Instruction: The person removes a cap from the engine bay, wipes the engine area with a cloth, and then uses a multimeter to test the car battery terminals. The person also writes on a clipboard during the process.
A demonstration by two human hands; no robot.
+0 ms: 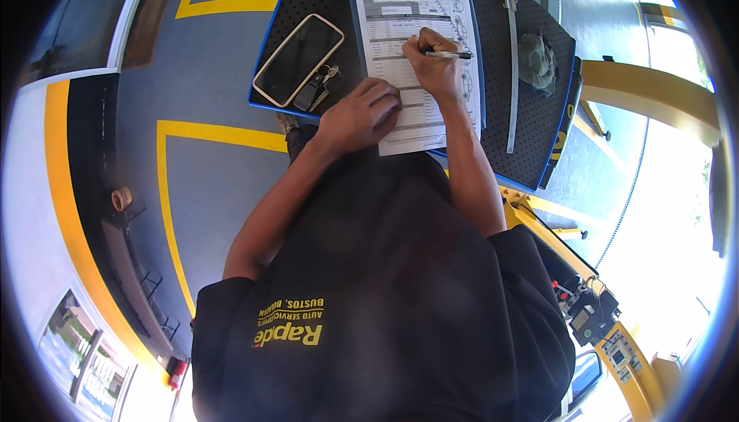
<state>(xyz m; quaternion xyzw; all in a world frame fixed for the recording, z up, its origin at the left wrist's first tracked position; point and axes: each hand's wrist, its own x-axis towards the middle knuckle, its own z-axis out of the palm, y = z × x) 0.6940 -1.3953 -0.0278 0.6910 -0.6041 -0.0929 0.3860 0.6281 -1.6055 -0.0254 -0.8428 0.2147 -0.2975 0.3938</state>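
A printed form (404, 126) lies on a blue clipboard (356, 18), held under a metal clip at its far end. My right hand (435, 66) is closed around a pen (450, 55), its fist resting on the middle of the sheet. The pen tip is hidden by my fingers. My left hand (362, 116) lies on the form's left edge, fingers curled loosely and partly hidden, with nothing visible in them. Just beyond it are a car key with a key ring (314, 90) and a smartphone (300, 59) in a pale case.
The black perforated tabletop (531, 141) has a blue edge. On its right lie a metal caliper (510, 60) and a crumpled grey-green cloth (536, 64). A yellow lift arm (647, 87) stands right of the table. Yellow lines (223, 133) mark the grey floor at left.
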